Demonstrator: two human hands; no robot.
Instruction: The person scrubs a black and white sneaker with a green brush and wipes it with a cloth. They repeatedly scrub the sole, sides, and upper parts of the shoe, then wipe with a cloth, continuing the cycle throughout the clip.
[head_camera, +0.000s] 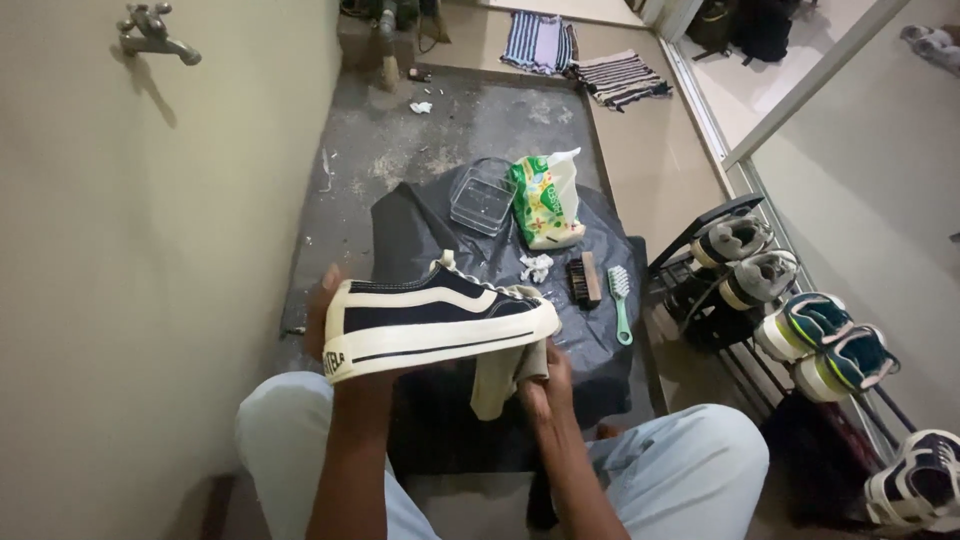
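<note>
My left hand (330, 300) grips the heel end of a black canvas sneaker (440, 318) with a thick cream sole, held on its side above my lap. My right hand (545, 385) holds a beige cloth (505, 375) pressed up against the sole near the toe. Beyond the shoe, on a black plastic sheet (420, 225), lie a wooden brush with dark bristles (584, 278), a green-handled brush (620, 300) and a crumpled bit of white tissue (537, 266).
A clear plastic tub (482, 200) and a green and yellow packet (545, 200) stand on the sheet's far side. At the right a shoe rack (740, 340) holds several sneakers. A metal tap (155, 30) sticks out of the left wall. Striped mats (580, 55) lie at the back.
</note>
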